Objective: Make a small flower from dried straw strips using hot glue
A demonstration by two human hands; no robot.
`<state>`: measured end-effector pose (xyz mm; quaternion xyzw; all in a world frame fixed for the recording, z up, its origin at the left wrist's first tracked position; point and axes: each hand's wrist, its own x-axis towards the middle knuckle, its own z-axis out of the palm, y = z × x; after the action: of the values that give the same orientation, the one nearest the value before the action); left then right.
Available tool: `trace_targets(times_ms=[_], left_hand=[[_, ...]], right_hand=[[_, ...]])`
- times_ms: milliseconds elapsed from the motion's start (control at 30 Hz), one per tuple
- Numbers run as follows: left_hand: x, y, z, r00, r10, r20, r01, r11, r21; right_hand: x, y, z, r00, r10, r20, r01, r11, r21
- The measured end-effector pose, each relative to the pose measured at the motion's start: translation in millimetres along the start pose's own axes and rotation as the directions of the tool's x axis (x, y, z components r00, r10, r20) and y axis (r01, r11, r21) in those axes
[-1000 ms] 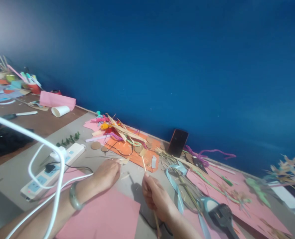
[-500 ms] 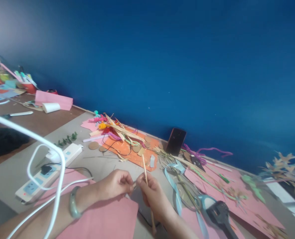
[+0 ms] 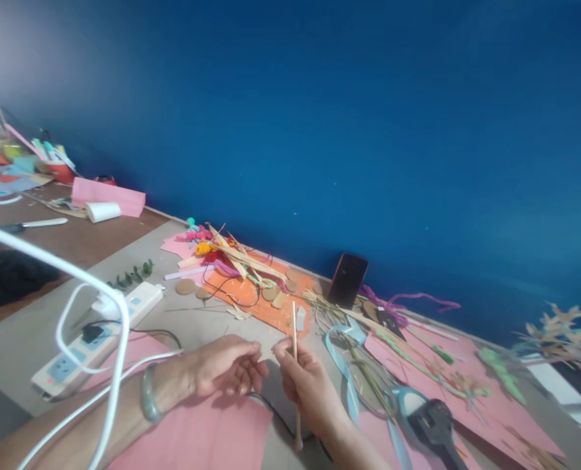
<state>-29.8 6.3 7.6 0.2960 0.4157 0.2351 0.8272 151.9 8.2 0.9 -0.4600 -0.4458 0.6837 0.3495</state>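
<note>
My right hand (image 3: 306, 386) is closed around a thin wooden stick (image 3: 295, 333) that stands nearly upright, its top above my fingers and its lower end near the table. My left hand (image 3: 224, 372), with a green bangle on the wrist, lies just left of it over a pink paper sheet (image 3: 207, 434). Its fingers are loosely curled and the fingertips pinch a small pale sliver that I cannot make out. The two hands almost touch.
A white power strip (image 3: 94, 336) and white cables lie at the left. An orange sheet (image 3: 251, 294) heaped with straw and pipe cleaners sits ahead, a dark phone (image 3: 349, 281) leans on the blue wall, and a glue gun (image 3: 435, 424) with blue ribbon lies at the right.
My left hand came back from the orange sheet's edge to meet my right hand. The stick has swung from tilted to nearly upright.
</note>
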Motion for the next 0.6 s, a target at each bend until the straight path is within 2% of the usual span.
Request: trace_targets(times_ms=[200, 433, 500, 600], left_hand=[[-1.9, -0.1, -0.6, 0.999, 0.039, 0.027, -0.038, 0.998, -0.046], [-5.4, 0.9, -0.5, 0.995, 0.018, 0.094, -0.007, 0.993, -0.114], [-5.2, 0.5, -0.6, 0.994, 0.047, 0.094, -0.036, 0.992, -0.121], [-3.4, -3.1, -0.5, 0.984, 0.164, 0.07, -0.159, 0.985, -0.073]], right_hand=[[-0.3, 0.9, -1.5, 1.0, -0.008, 0.023, 0.009, 1.0, -0.025], [-3.7, -2.5, 1.4, 1.0, -0.009, 0.019, 0.009, 0.999, -0.031], [-3.5, -2.8, 1.5, 1.0, -0.009, 0.012, 0.009, 1.0, -0.018], [-2.2, -2.5, 1.1, 1.0, -0.019, 0.012, 0.019, 1.0, 0.007]])
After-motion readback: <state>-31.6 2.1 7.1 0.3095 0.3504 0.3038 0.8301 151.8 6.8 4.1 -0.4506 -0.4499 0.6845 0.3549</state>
